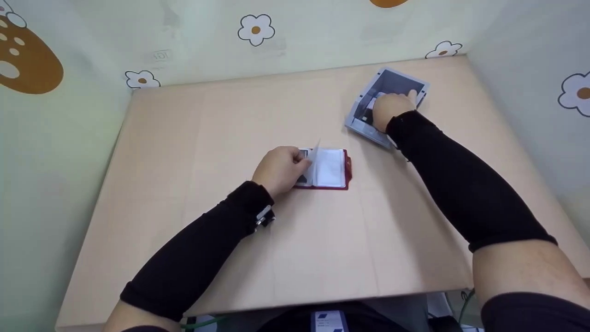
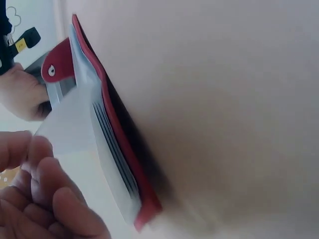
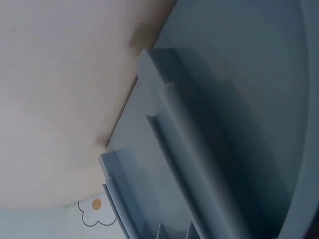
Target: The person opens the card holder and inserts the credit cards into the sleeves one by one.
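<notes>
A card holder with a red cover lies open on the table, its snap tab to the right. My left hand pinches one translucent sleeve page between thumb and finger, and that page stands raised. More sleeves are stacked under it in the left wrist view. My right hand reaches down into a grey plastic bin at the back right, thumb near the rim. Its other fingers are hidden, and I cannot tell whether they hold anything. White and dark flat items show inside beside that hand.
The light wooden table meets a flower-patterned wall at the back and side walls left and right. In the right wrist view the bin's ridged outside fills much of the frame. A badge hangs below the front edge.
</notes>
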Demonstrator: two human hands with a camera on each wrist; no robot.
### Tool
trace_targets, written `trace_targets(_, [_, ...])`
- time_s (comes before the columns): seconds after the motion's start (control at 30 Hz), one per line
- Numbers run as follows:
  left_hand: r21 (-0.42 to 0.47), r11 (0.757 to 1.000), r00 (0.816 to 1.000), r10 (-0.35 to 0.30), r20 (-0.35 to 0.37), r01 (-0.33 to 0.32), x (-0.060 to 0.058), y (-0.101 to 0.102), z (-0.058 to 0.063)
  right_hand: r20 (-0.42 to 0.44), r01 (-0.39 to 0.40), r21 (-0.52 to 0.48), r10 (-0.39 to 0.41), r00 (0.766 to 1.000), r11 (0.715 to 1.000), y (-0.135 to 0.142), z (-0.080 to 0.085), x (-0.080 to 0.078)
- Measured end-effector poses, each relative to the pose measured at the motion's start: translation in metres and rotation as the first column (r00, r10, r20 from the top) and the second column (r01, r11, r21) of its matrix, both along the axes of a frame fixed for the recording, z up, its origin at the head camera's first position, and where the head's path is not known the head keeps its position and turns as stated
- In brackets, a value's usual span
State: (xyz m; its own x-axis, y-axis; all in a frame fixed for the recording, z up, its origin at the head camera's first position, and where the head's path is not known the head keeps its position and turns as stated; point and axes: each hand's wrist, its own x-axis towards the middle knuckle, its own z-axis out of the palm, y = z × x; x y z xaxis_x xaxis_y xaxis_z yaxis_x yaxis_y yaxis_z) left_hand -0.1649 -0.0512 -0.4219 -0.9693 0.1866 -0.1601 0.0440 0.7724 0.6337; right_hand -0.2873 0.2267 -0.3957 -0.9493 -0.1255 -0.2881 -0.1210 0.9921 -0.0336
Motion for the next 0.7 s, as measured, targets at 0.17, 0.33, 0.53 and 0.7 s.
trace_targets(0.17, [-0.101, 0.995, 0.999, 0.026, 0.019, -0.024, -0.003, -0.012, 0.000, 0.005, 0.007, -0.002, -0.007, 1.000, 1.000, -0.001, -0.001, -0.001])
trace_targets(0.33, [-0.141, 0.989, 0.998, 0.040, 0.053, -0.032, -0.005, -0.019, -0.004, -0.026, 0.012, -0.018, -0.012, 1.000, 1.000, 0.000, -0.001, -0.001])
trace_targets(0.53, [-0.148, 0.989, 0.998, 0.010, 0.067, 0.000, -0.007, -0.023, -0.008, -0.061, 0.017, -0.080, -0.021, 0.998, 0.997, 0.006, 0.005, -0.003])
trace_targets(0.7, [-0.184, 0.982, 0.997, -0.035, 0.062, 0.046, -0.006, -0.024, -0.007, -0.104, 0.019, -0.095, -0.029, 0.994, 0.995, 0.011, 0.008, -0.002])
